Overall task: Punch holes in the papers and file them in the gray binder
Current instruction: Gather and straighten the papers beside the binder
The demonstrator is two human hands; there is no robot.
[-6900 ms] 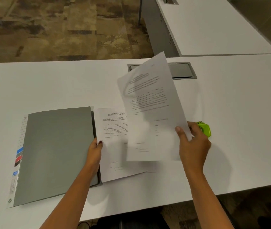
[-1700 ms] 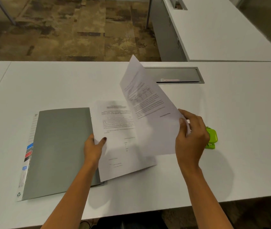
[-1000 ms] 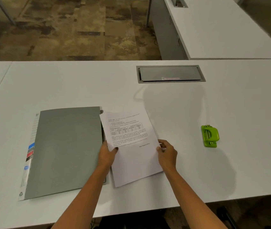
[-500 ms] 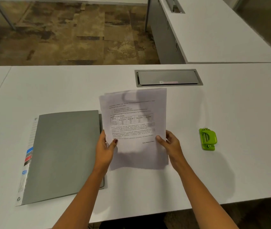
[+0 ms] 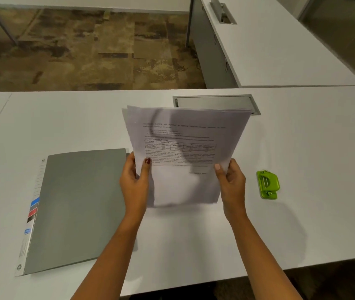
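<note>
Both hands grip one stack of papers (image 5: 185, 152) upright between them, its bottom edge down at the white table (image 5: 302, 148). Left hand (image 5: 134, 182) pinches the stack's left edge low down, thumb on the printed front — a dark red nail shows — and the other fingers hidden behind the sheets. Right hand (image 5: 233, 185) pinches the right edge at about the same height, thumb on the front, fingers curled behind. The sheets are thin white paper with blurred black text and a small table of cells on the front page; the top edges fan slightly apart at the left corner, and soft shadows fall across the page.

Just to the left of the left hand lies the gray binder (image 5: 79, 204), shut and flat — a matte, smooth cover with a white spine strip bearing small blue, red and black marks. Well to the right of the right hand sits a small green hole punch (image 5: 267, 184), glossy plastic with rounded corners. Behind the papers a flat gray metal cable hatch (image 5: 215, 101) is set in the tabletop.
</note>
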